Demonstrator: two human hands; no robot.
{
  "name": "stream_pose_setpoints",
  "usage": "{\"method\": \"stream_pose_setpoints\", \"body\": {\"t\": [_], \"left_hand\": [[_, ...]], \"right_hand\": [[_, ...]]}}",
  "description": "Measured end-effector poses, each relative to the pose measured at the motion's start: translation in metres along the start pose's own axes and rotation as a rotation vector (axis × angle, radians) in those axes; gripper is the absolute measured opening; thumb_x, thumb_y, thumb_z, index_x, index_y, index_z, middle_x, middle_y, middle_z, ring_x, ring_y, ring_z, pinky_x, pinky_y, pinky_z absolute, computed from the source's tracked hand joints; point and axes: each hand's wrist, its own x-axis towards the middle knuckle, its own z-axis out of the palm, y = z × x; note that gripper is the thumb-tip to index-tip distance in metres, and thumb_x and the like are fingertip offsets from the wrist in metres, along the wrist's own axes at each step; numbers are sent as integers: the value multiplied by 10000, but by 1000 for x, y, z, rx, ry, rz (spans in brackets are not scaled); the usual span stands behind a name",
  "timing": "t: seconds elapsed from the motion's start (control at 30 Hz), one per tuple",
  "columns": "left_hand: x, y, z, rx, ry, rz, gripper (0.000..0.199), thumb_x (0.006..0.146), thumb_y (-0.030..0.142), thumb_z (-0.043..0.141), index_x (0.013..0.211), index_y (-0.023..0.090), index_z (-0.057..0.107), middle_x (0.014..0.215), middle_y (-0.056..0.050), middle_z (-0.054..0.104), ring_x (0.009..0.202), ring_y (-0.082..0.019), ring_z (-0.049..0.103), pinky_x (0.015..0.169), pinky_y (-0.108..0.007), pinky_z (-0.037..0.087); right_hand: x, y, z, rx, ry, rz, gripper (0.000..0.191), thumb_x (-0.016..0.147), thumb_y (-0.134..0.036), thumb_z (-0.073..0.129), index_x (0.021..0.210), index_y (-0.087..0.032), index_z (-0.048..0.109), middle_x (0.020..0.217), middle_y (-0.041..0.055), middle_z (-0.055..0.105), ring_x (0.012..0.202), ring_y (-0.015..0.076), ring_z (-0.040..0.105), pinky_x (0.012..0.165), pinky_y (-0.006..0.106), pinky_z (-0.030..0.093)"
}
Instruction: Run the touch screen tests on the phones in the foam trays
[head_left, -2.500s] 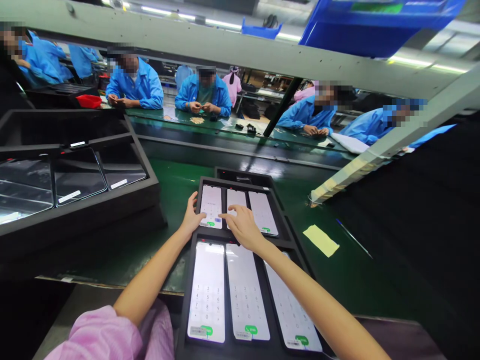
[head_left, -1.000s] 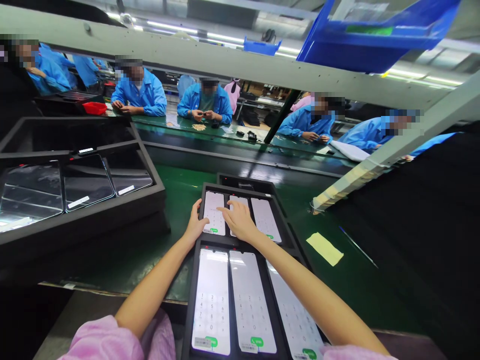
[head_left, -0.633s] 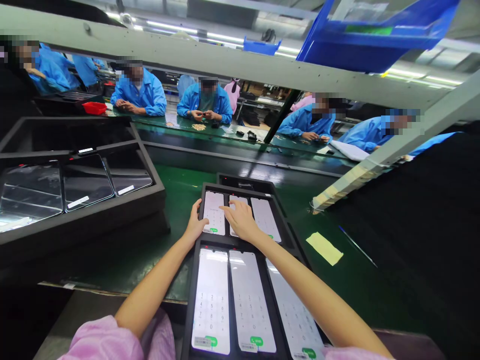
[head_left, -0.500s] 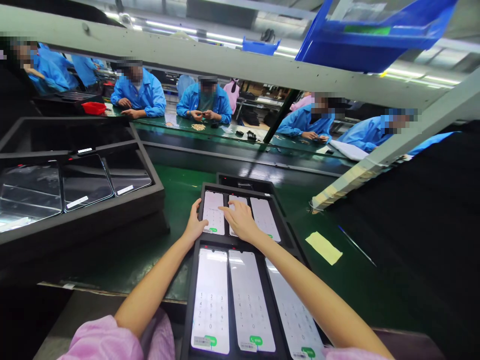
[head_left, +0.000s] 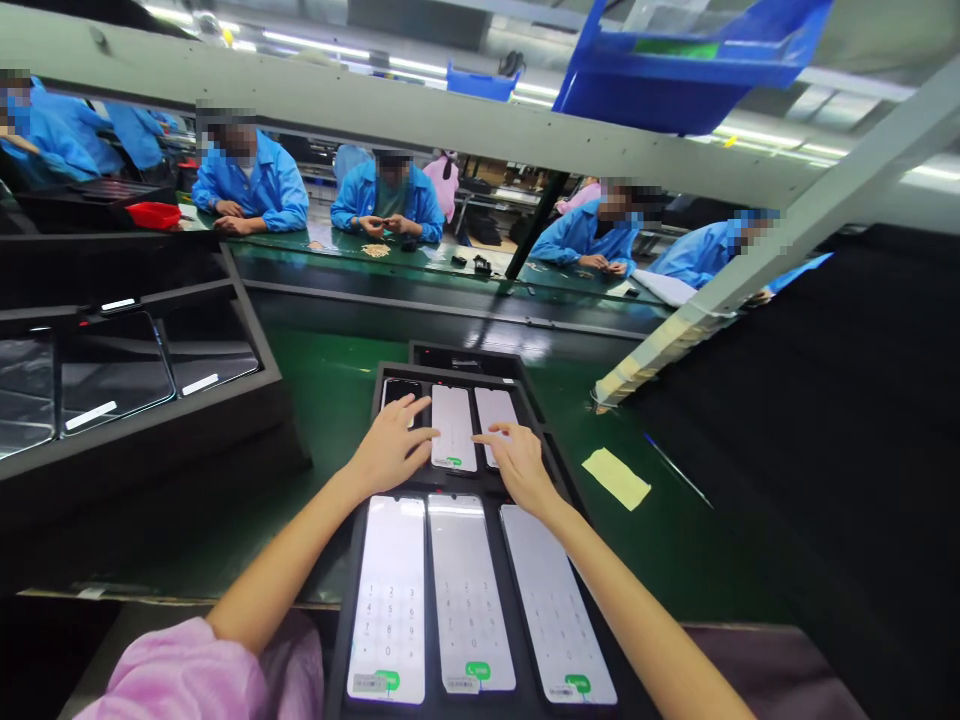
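A black tray (head_left: 346, 560) holds two rows of phones, most with white dial-pad screens. My left hand (head_left: 394, 440) rests with fingers spread over the back-left phone (head_left: 401, 388), whose screen shows dark at its top, and its fingertips reach the left edge of the back-middle phone (head_left: 453, 425). At that phone's right edge is the index fingertip of my right hand (head_left: 517, 460); the hand is over the back-right phone (head_left: 493, 405), fingers partly spread. Neither hand holds anything. In the front row, three lit phones (head_left: 390, 600) show number keys and a green button.
Black trays of dark phones (head_left: 112, 370) are stacked at the left. A yellow paper (head_left: 616, 478) and a pen (head_left: 679, 470) lie on the green table at the right. A taped post (head_left: 645, 365) slants up behind them. Several people in blue work across the bench.
Both hands have shifted rightward over the back row, my left hand onto the back-left phone, my right hand to the middle phone's right edge. The back-left screen went from white to dark.
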Motion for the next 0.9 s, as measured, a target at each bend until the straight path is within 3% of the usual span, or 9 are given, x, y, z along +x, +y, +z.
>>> {"method": "stream_pose_setpoints", "body": {"t": [0.1,0.23,0.47,0.63,0.9], "left_hand": [[6,11,9,186,-197,173,228,768,213,554,912,304,706,1331,-13,476,1294,-299,307,1094,-492,121],[9,11,18,329,-264,165,214,805,250,516,828,313,719,1325,11,492,1295,-292,306,1092,-504,89],[9,4,17,381,-241,139,275,821,274,493,1025,325,670,1377,2,434,1296,-302,290,1079,-514,85],[10,6,18,417,-226,148,294,839,288,461,1056,321,657,1376,-21,434,1279,-310,307,1065,-512,109],[10,4,20,454,-236,171,314,856,280,412,779,284,716,1340,-15,471,1260,-327,324,1048,-518,128]], "right_hand": [[-2,-4,2,14,-8,-44,478,925,-298,196,1024,-278,663,1049,68,537,1029,208,460,946,421,318],[-4,-8,2,-10,-17,-82,447,924,-268,223,1044,-295,654,1054,63,527,1047,206,441,961,417,304],[-5,-8,4,-76,-50,-85,427,918,-245,261,943,-295,684,1069,63,523,1058,215,429,970,435,296],[-5,-8,1,-67,-42,-79,430,919,-236,250,968,-285,674,1066,69,517,1052,213,425,972,438,290],[-5,-8,1,-74,-66,-70,432,916,-231,252,937,-283,681,1067,68,516,1056,211,432,975,438,291]]}}
